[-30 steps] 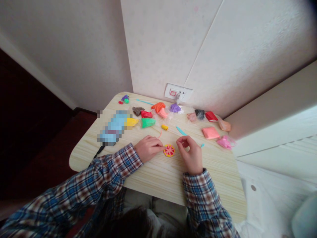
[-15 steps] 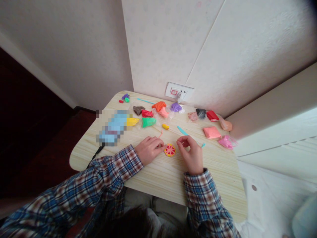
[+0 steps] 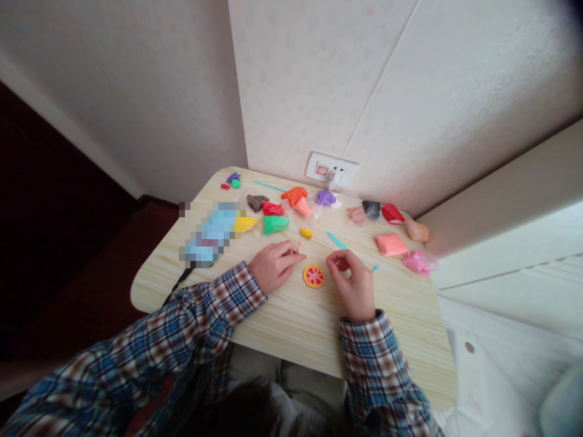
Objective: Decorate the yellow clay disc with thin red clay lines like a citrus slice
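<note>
Fingers of the left hand (image 3: 274,267) are withdrawing from the red-and-yellow disc (image 3: 314,276), leaving its rim fully exposed. The disc is lying flat on the desk (image 3: 282,321) between both hands. The left grip is partly closing near the orange strand (image 3: 299,241); the right hand (image 3: 353,285) is pinching nearly shut. Contents of either grip are remaining unclear. No writing is showing legibly.

Loose long sleeves (image 3: 234,297) in blue, brown, white and black plaid; grey trousers (image 3: 255,364).
</note>
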`<state>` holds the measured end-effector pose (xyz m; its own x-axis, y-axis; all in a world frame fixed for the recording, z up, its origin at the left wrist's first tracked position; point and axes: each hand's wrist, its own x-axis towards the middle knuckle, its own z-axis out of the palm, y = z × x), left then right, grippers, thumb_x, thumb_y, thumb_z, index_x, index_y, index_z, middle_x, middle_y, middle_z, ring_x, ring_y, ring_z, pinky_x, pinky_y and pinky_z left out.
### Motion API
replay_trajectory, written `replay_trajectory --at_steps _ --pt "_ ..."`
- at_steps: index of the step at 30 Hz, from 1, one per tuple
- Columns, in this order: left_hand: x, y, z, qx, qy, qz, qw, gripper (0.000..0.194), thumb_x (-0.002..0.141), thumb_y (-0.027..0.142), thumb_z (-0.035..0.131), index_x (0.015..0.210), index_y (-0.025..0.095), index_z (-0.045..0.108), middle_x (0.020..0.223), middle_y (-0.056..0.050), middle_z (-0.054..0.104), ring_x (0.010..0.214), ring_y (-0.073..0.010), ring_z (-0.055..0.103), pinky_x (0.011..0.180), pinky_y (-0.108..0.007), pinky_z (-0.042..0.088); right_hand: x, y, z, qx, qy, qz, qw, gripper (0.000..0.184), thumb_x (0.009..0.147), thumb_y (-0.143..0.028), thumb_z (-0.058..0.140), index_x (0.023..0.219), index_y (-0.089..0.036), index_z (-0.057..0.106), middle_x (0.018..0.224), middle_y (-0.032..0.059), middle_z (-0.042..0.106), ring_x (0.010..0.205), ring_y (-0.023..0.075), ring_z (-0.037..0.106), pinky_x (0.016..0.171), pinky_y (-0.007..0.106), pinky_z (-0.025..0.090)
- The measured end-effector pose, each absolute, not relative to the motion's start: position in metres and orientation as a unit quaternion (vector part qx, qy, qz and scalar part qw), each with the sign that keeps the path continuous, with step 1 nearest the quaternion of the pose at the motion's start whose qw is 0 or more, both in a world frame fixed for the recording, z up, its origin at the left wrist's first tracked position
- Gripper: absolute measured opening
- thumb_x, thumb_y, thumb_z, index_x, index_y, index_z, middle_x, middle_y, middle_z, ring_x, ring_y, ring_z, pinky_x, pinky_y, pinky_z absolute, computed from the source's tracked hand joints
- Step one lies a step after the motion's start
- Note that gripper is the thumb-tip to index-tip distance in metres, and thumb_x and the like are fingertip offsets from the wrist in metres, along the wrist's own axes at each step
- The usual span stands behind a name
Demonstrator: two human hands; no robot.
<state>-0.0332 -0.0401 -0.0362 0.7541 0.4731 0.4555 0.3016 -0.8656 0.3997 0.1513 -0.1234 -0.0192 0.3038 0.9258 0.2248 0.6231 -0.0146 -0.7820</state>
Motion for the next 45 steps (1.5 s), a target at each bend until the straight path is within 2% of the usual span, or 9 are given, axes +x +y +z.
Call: replay_trajectory --at_steps 9,17,22,33,41,45 --pt "-0.023 -0.033 -0.03 0.91 0.224 0.306 0.169 0.029 0.083 0.007 0.045 0.104 0.014 0.064 0.097 -0.008 0.061 0.09 -0.0167 0.057 0.082 -0.032 0.05 0.152 -0.123 -0.02 -0.683 -0.544 0.215 0.437 0.012 0.079 -0.03 0.056 0.079 -0.019 0.06 0.072 0.0008 0.062 0.063 0.0136 0.052 0.063 0.028 0.043" --pt "-0.023 -0.033 -0.029 0.908 0.225 0.318 0.155 0.029 0.081 0.005 0.046 0.102 0.014 0.065 0.096 -0.007 0.062 0.087 -0.0162 0.057 0.079 -0.031 0.05 0.156 -0.121 -0.024 -0.633 -0.478 0.343 0.504 0.017 0.077 -0.035 0.059 0.082 -0.019 0.062 0.075 0.0019 0.063 0.065 0.0139 0.055 0.061 0.028 0.044" --pt "-0.024 -0.033 -0.03 0.91 0.228 0.311 0.154 0.028 0.081 0.006 0.047 0.101 0.014 0.065 0.095 -0.007 0.062 0.088 -0.0167 0.057 0.08 -0.031 0.049 0.157 -0.12 -0.02 -0.603 -0.448 0.389 0.533 0.02 0.075 -0.037 0.063 0.081 -0.018 0.062 0.071 0.0008 0.062 0.062 0.0122 0.053 0.059 0.026 0.044" --pt "-0.025 -0.033 -0.03 0.911 0.225 0.309 0.158 0.028 0.081 0.005 0.047 0.1 0.014 0.065 0.094 -0.007 0.062 0.088 -0.0169 0.057 0.08 -0.032 0.049 0.161 -0.121 -0.023 -0.57 -0.385 0.452 0.568 0.023 0.079 -0.041 0.059 0.082 -0.018 0.064 0.073 0.0002 0.06 0.06 0.0106 0.048 0.06 0.026 0.038" --pt "-0.025 -0.032 -0.031 0.912 0.22 0.313 0.149 0.027 0.081 0.005 0.047 0.099 0.013 0.066 0.093 -0.007 0.062 0.088 -0.0176 0.058 0.08 -0.032 0.049 0.16 -0.122 -0.021 -0.576 -0.394 0.427 0.575 0.022 0.076 -0.039 0.063 0.072 -0.018 0.058 0.067 -0.0019 0.055 0.059 0.0094 0.045 0.059 0.024 0.037" --pt "-0.025 -0.032 -0.03 0.911 0.22 0.316 0.149 0.027 0.081 0.005 0.047 0.098 0.013 0.066 0.094 -0.007 0.062 0.088 -0.0175 0.058 0.079 -0.032 0.049 0.162 -0.122 -0.024 -0.586 -0.38 0.419 0.581 0.02 0.074 -0.037 0.066 0.079 -0.018 0.063 0.068 -0.0014 0.058 0.059 0.0091 0.047 0.058 0.023 0.037"
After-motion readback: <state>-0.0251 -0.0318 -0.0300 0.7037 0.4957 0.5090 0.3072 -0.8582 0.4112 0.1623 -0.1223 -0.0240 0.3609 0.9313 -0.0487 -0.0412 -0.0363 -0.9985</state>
